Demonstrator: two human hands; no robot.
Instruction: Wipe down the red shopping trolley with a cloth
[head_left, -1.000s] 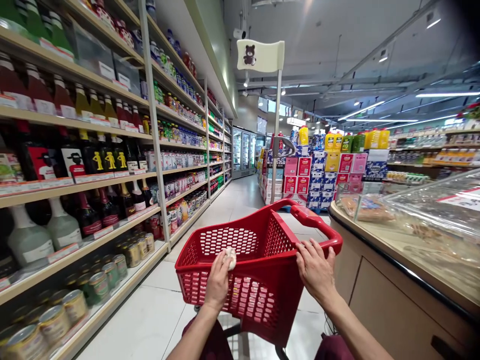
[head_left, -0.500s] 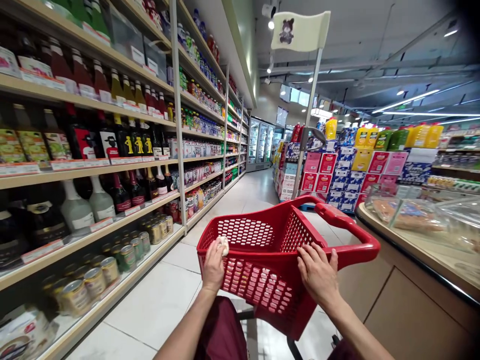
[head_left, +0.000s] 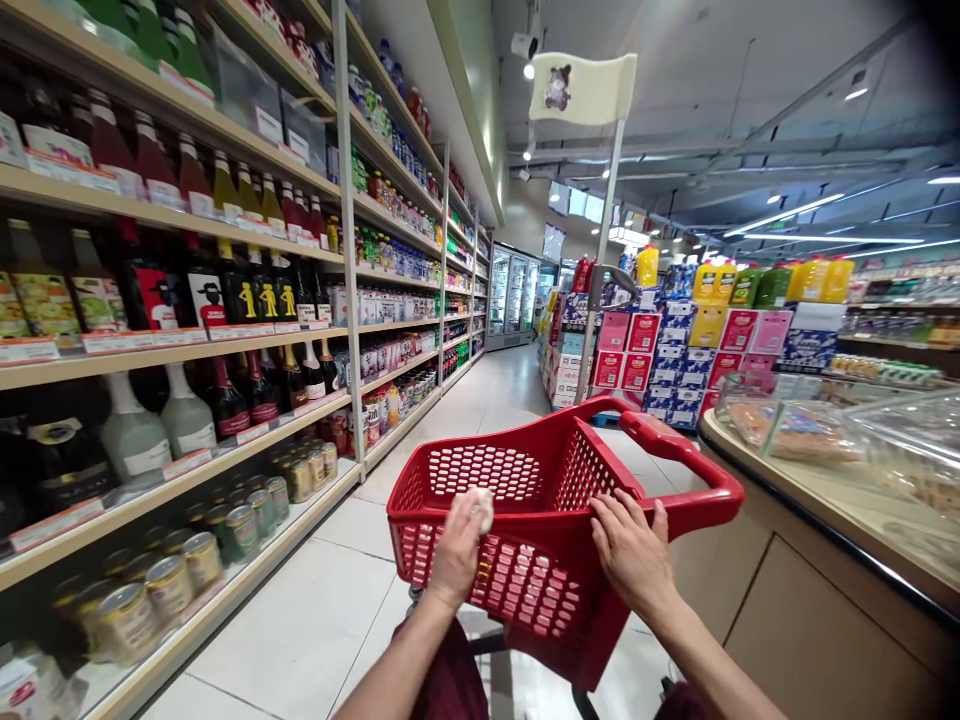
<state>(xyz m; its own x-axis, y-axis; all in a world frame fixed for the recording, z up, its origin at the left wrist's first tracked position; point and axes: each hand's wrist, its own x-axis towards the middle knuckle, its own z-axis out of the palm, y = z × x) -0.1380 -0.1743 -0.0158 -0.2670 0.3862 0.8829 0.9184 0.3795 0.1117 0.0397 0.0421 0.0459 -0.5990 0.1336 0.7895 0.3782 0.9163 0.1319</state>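
A red plastic shopping cart (head_left: 540,600) with a perforated basket stands right in front of me, its handle to the right. My left hand (head_left: 459,550) is closed on a small whitish cloth (head_left: 484,508) at the near rim of the basket. Part of the cloth is hidden under the fingers. My right hand (head_left: 632,548) rests on the rim near the handle end, its fingers laid over the edge and the thumb apart. A pole rises behind the cart and carries a cream flag (head_left: 583,90) with a bear print.
Shelves of bottles (head_left: 180,420) and cans (head_left: 171,585) line the left. On the right stands a counter (head_left: 817,600) with clear covers over packaged food. Stacked drink boxes (head_left: 675,350) are ahead, with glass-door coolers (head_left: 512,290) farther back along the tiled aisle (head_left: 480,395).
My left hand has slid the cloth to the right along the near rim, away from the front corner. My right hand stays at the same spot on the cart.
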